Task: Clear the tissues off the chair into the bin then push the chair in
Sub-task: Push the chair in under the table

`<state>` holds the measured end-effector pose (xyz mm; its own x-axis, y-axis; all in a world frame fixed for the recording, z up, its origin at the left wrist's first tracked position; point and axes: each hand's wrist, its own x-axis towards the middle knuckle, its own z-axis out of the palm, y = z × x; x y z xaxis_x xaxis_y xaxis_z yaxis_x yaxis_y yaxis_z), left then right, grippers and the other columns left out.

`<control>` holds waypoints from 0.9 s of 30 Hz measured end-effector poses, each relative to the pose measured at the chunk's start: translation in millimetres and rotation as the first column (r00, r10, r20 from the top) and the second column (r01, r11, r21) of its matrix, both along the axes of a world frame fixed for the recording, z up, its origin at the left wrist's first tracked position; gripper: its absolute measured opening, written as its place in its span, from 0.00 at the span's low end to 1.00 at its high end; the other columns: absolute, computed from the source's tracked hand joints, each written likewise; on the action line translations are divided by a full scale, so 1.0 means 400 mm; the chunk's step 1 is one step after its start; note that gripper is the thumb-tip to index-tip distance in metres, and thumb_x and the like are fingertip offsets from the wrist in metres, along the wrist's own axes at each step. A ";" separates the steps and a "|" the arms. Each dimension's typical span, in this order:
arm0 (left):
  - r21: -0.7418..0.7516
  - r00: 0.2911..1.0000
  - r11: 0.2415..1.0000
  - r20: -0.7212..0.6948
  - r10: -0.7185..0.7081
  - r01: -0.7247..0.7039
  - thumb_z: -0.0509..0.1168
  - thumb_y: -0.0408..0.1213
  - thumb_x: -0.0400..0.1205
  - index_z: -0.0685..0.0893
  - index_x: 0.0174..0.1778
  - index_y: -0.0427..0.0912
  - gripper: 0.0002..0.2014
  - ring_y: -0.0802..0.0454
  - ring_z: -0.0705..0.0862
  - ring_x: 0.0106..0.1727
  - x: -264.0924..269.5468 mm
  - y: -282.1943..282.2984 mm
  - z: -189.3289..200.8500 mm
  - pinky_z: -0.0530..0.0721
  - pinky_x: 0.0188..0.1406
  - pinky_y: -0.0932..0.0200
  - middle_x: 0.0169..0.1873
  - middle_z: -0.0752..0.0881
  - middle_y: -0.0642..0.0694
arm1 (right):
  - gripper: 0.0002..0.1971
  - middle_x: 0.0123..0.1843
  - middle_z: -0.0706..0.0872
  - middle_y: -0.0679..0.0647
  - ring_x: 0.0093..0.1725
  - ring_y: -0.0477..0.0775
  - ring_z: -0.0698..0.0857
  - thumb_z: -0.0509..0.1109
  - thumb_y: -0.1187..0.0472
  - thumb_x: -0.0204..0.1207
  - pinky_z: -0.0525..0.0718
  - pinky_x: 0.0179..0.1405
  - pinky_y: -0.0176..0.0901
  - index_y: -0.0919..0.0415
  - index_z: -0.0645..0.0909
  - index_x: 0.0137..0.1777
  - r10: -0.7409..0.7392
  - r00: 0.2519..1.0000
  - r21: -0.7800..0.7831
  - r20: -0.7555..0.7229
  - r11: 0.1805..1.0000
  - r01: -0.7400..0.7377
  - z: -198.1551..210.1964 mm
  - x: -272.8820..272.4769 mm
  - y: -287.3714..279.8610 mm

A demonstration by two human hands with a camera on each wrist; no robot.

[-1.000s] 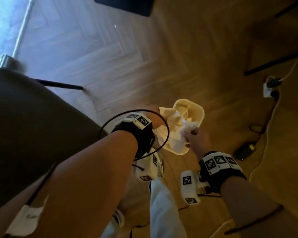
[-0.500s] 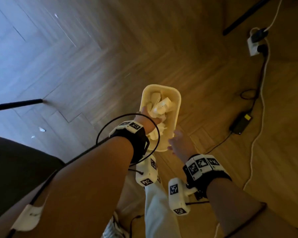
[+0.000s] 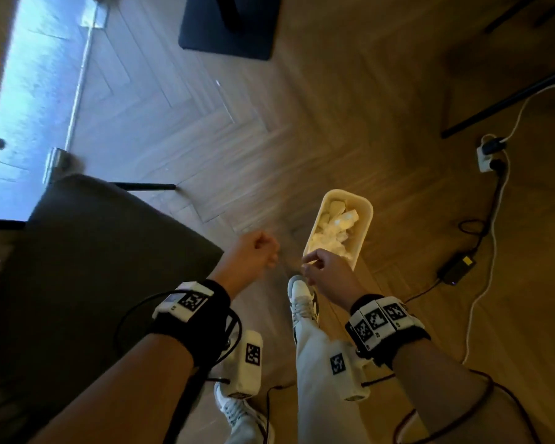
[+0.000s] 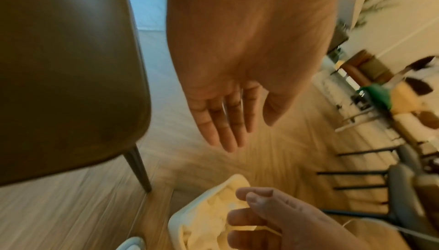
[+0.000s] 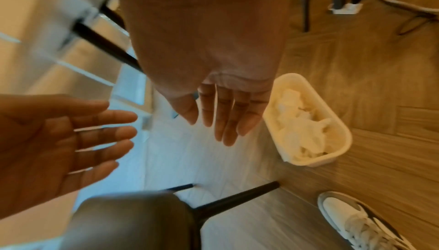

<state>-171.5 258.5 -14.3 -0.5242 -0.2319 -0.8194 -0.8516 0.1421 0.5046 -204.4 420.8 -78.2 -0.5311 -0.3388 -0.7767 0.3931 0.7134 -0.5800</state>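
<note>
A cream bin (image 3: 368,216) stands on the wooden floor, with crumpled white tissues (image 3: 334,229) lying inside it. The dark chair (image 3: 77,267) is at the left, and the part of its seat that shows is bare. My left hand (image 3: 260,251) hovers between the chair's corner and the bin, holding nothing. My right hand (image 3: 314,267) hovers over the bin's near end, also holding nothing. In the wrist views the left hand's fingers (image 4: 223,128) and the right hand's fingers (image 5: 225,119) are straight and relaxed. The right wrist view shows the tissues (image 5: 301,128) piled in the bin (image 5: 342,152).
A white power strip (image 3: 487,155) with cables and a black adapter (image 3: 455,269) lie on the floor to the right of the bin. A dark mat (image 3: 228,27) is at the far top. A thin black furniture leg (image 3: 510,100) crosses the upper right. My shoe (image 3: 302,299) stands beside the bin.
Both hands have come up and back out of the bin, leaving the tissues inside. The left hand has moved left towards the chair. Both hands have let go of the tissues.
</note>
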 end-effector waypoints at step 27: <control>-0.437 0.819 0.694 -0.257 0.513 -0.572 0.61 0.40 0.84 0.82 0.42 0.45 0.08 0.48 0.85 0.41 1.809 -0.221 0.608 0.84 0.43 0.52 0.38 0.87 0.46 | 0.13 0.54 0.88 0.62 0.55 0.64 0.86 0.62 0.58 0.78 0.82 0.54 0.52 0.62 0.79 0.59 0.884 0.332 0.112 -0.330 0.386 -0.916 0.677 1.331 -0.578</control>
<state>552.2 170.0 228.8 -0.2591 -0.8439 -0.4699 -0.8019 -0.0833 0.5917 327.9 189.4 192.8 -0.0421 -0.8060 -0.5905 -0.6541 0.4690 -0.5935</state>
